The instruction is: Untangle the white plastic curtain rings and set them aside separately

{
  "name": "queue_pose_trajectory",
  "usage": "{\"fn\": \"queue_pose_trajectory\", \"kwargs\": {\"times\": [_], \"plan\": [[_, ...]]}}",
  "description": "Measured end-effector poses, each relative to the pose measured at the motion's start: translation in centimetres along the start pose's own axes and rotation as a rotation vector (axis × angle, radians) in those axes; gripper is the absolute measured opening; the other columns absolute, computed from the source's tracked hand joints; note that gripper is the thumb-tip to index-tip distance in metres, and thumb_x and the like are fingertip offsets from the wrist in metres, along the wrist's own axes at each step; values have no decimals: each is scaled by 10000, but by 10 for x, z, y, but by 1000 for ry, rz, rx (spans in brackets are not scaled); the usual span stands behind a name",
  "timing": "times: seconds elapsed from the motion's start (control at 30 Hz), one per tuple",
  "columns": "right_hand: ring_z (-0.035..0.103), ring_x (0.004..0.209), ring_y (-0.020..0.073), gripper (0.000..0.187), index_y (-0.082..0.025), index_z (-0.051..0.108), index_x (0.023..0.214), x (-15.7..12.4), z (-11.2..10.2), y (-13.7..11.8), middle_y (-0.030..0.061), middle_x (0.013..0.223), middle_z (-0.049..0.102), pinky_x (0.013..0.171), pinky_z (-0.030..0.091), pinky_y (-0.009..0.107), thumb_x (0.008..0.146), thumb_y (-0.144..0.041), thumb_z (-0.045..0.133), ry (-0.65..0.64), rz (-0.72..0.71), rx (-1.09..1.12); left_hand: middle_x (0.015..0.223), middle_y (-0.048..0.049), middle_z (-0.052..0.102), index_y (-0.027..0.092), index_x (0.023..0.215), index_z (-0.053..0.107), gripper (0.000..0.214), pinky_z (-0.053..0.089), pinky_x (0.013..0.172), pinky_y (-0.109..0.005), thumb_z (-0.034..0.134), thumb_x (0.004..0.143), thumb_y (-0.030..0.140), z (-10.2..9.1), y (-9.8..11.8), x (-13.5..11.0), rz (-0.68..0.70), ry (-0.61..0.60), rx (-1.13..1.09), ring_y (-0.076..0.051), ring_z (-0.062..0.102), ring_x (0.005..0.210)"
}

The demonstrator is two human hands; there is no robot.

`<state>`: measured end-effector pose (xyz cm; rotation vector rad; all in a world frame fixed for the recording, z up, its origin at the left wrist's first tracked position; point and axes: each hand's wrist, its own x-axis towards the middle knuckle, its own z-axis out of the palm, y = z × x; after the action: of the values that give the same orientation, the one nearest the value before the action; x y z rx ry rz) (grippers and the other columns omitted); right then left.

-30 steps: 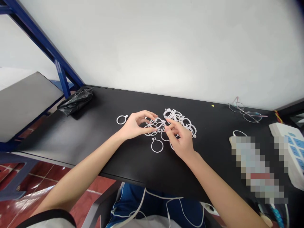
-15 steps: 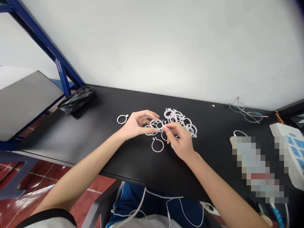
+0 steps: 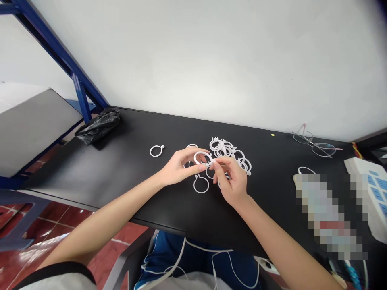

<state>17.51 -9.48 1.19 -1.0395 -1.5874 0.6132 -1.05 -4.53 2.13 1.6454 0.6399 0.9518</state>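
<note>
Between my two hands is a white plastic ring [image 3: 202, 153] with a small clasp at its right side. My left hand [image 3: 184, 165] grips the ring's left part, thumb in front and fingers behind. At the clasp, the thumb and fingertips of my right hand [image 3: 231, 177] pinch it; the clasp itself is mostly covered. Just below lies a loose ring [image 3: 201, 185] with its clasp open. A heap of similar rings [image 3: 223, 148] sits behind my right hand, some partly hidden by it. One separate ring [image 3: 156, 151] rests left of my left hand.
The black table [image 3: 130, 169] meets a white wall. A crumpled black plastic bag [image 3: 98, 125] lies at the far left. On the right are eyeglasses [image 3: 323, 150], a blurred-out object [image 3: 329, 217] and a white power strip [image 3: 367, 177]. A white cable [image 3: 181, 257] crosses my lap.
My left hand has shifted slightly right and closer to my right hand, and the held ring has tilted flatter. Another ring now shows behind my left hand.
</note>
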Motion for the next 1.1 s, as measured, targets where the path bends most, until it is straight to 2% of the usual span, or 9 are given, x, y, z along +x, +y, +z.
{"fn": "queue_pose_trajectory", "kwargs": {"times": [0.13,0.27,0.37,0.47,0.6,0.83,1.1], "plan": [[577,480,74,69,-206,581,970,0,-1,2,1,783,663,426,469,195,958,-257,536,-7,-15,-10,870,-57,620,171,1125,677,346,527,747,-299,680,859,392,-3,-1,1,34,-9,38,-160,598,812],[572,497,82,90,-204,548,963,1,-5,6,-1,759,651,472,469,214,980,-267,485,-32,-47,-34,811,-38,579,178,1065,701,328,510,707,-299,672,856,429,-4,-1,2,21,-23,39,-149,557,756],[475,435,72,155,-212,495,868,1,-7,9,-57,596,516,427,377,202,998,-269,434,-57,-41,-73,780,-30,543,171,1057,701,359,503,687,-300,682,839,455,-3,2,2,-3,-16,15,-144,530,727],[404,414,67,196,-217,458,809,0,-8,11,-77,546,435,427,326,207,999,-256,429,-104,-58,-120,774,-23,523,169,1044,703,346,487,675,-289,689,835,445,-2,4,3,-9,-19,-12,-133,508,713],[415,437,70,184,-219,456,822,-2,-8,13,-73,563,453,458,338,208,1002,-232,420,-154,-76,-135,760,-11,502,158,1027,701,341,456,654,-275,703,825,432,-2,6,3,-10,-24,-55,-121,482,699],[417,439,66,172,-222,451,832,-1,-8,13,-74,569,455,463,329,198,1001,-211,421,-170,-106,-152,740,5,480,142,1035,701,321,412,647,-263,702,833,392,-5,5,3,-19,-54,-99,-109,455,686],[404,414,72,175,-223,450,835,-2,-8,13,-80,534,417,440,310,204,1006,-223,409,-189,-146,-143,752,3,488,161,1051,700,299,439,662,-262,680,852,382,-4,10,2,14,-86,-90,-109,472,694]]}}
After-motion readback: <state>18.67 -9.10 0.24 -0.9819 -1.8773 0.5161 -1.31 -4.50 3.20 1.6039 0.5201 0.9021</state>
